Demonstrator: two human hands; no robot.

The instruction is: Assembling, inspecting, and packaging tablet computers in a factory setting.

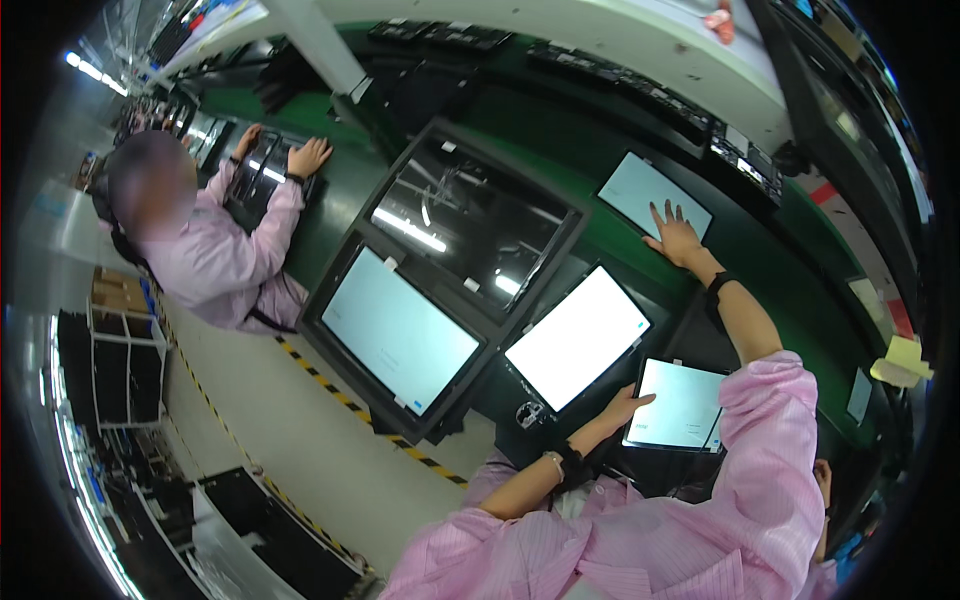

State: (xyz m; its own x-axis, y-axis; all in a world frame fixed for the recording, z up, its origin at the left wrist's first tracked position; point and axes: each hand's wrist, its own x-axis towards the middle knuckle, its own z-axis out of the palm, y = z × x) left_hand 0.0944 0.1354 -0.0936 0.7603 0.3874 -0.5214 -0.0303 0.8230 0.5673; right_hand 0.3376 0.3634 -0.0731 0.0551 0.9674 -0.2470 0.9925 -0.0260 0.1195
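My left hand (624, 408) grips the left edge of a lit tablet (672, 400) close to my body, thumb lying on the front and the other fingers hidden. My right hand (678, 240) reaches far forward with fingers spread over the lower part of another lit tablet (640, 190) on the green bench; fingertips appear to touch its screen. Between my arms and a black tray lies a tablet with a bright white screen (575, 345). Two more tablets rest in the black tray (318, 290): one with a pale lit screen (395, 330), one with a dark, reflective screen (465, 220).
A white shelf (600, 40) with a post (315, 45) crosses the back above the green bench (340, 210). Rows of black devices (640, 85) line the rear. At left a co-worker (210, 240) in pink handles a dark panel. Yellow notes (902, 362) hang at right.
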